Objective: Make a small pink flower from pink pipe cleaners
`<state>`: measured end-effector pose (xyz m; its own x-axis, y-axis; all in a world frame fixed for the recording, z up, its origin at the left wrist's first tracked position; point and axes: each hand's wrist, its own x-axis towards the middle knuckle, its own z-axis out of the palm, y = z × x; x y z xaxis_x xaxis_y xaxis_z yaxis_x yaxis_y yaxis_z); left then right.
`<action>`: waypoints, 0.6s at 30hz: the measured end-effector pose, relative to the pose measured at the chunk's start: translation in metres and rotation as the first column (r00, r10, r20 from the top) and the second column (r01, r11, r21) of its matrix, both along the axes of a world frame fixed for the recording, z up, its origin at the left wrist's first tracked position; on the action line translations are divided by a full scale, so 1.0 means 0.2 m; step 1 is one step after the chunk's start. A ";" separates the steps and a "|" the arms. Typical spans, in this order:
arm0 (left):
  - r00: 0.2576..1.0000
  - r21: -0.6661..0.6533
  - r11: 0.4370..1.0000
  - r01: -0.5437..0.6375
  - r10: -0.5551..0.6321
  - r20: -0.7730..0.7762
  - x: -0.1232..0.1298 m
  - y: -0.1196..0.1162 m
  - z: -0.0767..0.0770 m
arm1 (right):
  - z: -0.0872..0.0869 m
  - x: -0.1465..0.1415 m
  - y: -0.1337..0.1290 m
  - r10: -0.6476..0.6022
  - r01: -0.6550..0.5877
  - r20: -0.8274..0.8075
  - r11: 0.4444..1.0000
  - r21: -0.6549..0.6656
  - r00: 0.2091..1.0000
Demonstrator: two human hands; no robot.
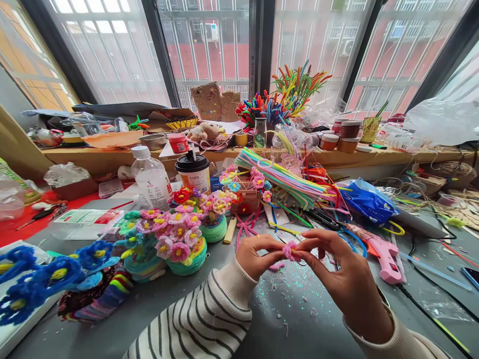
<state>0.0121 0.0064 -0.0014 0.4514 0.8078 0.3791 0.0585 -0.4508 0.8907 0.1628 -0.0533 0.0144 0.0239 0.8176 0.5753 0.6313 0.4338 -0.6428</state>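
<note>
A small pink pipe-cleaner flower [289,251] is pinched between my two hands above the grey table. My left hand [258,255] grips its left side with thumb and fingertips. From the right, my right hand [339,274] closes thumb and index finger on the other side. A short pink fuzzy piece [277,267] lies on the table just below. To the left stand small pots of pipe-cleaner flowers, among them a pink bunch [180,232] in a green-and-yellow pot and large blue flowers [58,274] by a striped pot.
A pink glue gun [383,254] with a black cord lies right of my hands. Behind are scissors [322,218], a pile of pastel pipe cleaners [284,174], a blue plastic packet [370,202], a drink cup [193,172] and a plastic bottle [150,179]. Glitter is scattered over the table.
</note>
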 end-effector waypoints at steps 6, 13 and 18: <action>0.999 -0.016 0.999 0.038 -0.038 -0.019 0.00 0.00 -0.02 | -0.01 0.00 0.00 -0.013 0.011 0.071 0.999 0.034 0.997; 0.991 -0.140 0.988 0.068 -0.051 0.120 -0.01 0.01 -0.01 | 0.00 0.01 0.02 -0.040 0.040 -0.098 0.999 -0.005 0.994; 0.898 -0.271 0.885 0.379 -0.280 0.339 -0.04 0.02 -0.01 | -0.10 0.08 0.10 -0.169 0.132 -0.214 0.976 -0.174 0.962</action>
